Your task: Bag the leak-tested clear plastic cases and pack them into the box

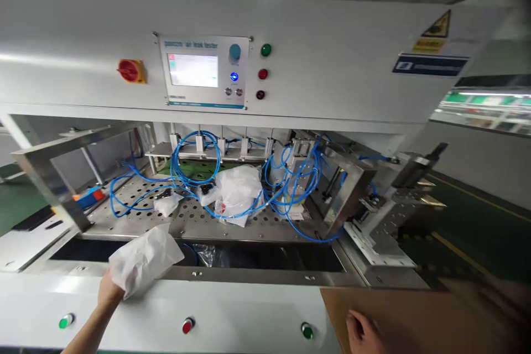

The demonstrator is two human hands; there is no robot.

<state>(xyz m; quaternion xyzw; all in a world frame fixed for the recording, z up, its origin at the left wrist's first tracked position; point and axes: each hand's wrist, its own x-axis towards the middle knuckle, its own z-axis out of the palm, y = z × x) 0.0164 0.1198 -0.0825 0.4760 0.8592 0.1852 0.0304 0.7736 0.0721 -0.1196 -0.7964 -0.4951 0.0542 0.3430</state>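
Note:
At the machine's front edge, my left hand is closed on a thin white bag or sheet; its fingers are mostly hidden behind the crumpled material. Low on the right, my right hand is over a brown cardboard surface, its fingers curled. Whether anything is inside those fingers does not show. Beyond my left hand, on the perforated metal plate, lie a large white bag and two smaller plastic-wrapped dark parts, one at the left and another beside the large bag.
Blue air tubes loop across the plate among small cylinders. An air leak tester panel is set in the white housing above. Push buttons stick out of the front panel. Metal fixtures stand at the right.

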